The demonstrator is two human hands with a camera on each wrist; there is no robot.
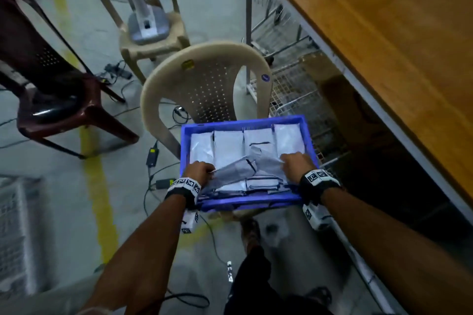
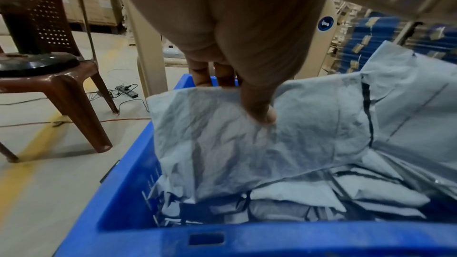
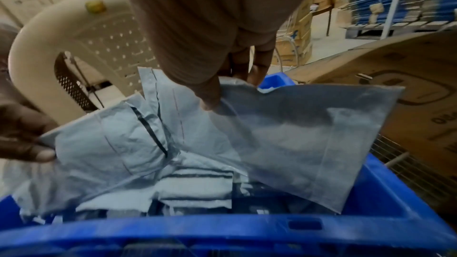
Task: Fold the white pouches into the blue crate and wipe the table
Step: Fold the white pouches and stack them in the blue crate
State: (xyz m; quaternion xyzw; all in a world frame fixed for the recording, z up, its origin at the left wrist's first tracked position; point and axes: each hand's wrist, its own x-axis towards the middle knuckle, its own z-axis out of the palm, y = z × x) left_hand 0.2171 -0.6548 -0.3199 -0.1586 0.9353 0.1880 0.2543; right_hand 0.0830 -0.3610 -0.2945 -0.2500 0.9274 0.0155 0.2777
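A blue crate (image 1: 256, 202) sits on a beige plastic chair (image 1: 204, 79) and holds several folded white pouches (image 1: 227, 146) in a row at its far side and in a stack near me. Both hands hold one crumpled white pouch (image 1: 245, 169) above the crate. My left hand (image 1: 201, 170) pinches its left end (image 2: 222, 134), thumb on top. My right hand (image 1: 297, 163) pinches its right end (image 3: 284, 140). In the right wrist view the left hand's fingers (image 3: 27, 144) show at the left edge. The crate rim (image 2: 247, 239) and the same rim (image 3: 222, 232) fill the bottom of both wrist views.
A wooden table (image 1: 384, 33) runs along the right, with wire racks (image 1: 294, 89) and a cardboard box (image 3: 408, 95) beneath it. A dark red chair (image 1: 46, 79) stands at left, a fan (image 1: 146, 13) on a beige stool behind. Cables (image 1: 153, 161) lie on the floor.
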